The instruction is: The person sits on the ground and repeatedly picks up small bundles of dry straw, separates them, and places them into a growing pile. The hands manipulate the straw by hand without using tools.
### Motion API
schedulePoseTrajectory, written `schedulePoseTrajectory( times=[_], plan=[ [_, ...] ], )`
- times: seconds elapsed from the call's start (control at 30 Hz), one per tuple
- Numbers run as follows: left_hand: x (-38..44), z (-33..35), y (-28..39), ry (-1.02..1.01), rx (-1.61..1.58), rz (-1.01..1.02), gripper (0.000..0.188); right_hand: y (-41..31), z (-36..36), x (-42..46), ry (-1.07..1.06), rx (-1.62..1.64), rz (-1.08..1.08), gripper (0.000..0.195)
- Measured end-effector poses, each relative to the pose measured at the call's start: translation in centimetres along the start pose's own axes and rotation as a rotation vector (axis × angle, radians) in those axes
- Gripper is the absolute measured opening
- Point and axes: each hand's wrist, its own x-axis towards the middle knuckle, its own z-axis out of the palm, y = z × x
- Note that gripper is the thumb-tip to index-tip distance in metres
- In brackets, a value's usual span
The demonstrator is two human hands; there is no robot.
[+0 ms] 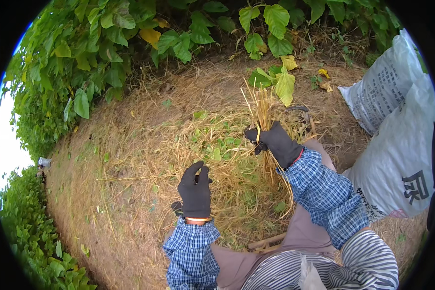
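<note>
My right hand, in a black glove, grips an upright bundle of dry straw. Its cut-looking ends stick up above the fist, and the rest hangs down below it. A flat straw strand crosses the front of the bundle by my fingers. My left hand, also gloved in black, hovers over or rests on the loose straw heap. Its fingers are bent and a little apart; the palm side is hidden, and I see nothing held in it. Green leaves are mixed into the heap.
Two white woven sacks with printing stand at the right. Leafy plants line the far side and left. A dark curved object lies beyond my right hand. Part of a wooden stool shows between my legs. Straw litter covers the ground.
</note>
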Motion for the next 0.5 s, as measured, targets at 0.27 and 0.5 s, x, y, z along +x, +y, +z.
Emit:
schedulePoseTrajectory(
  times=[0.27, 0.5],
  plan=[
    [-0.3, 2.0, 0.7, -0.129, 0.275, 0.341, 0.023, 0.9, 1.2, -0.6, -0.228, -0.111, 0.014, 0.031],
    [1.6, -0.9, 1.1, 0.101, -0.364, -0.327, 0.021, 1.3, 0.1, 0.1, -0.148, -0.056, 0.012, 0.027]
  ],
)
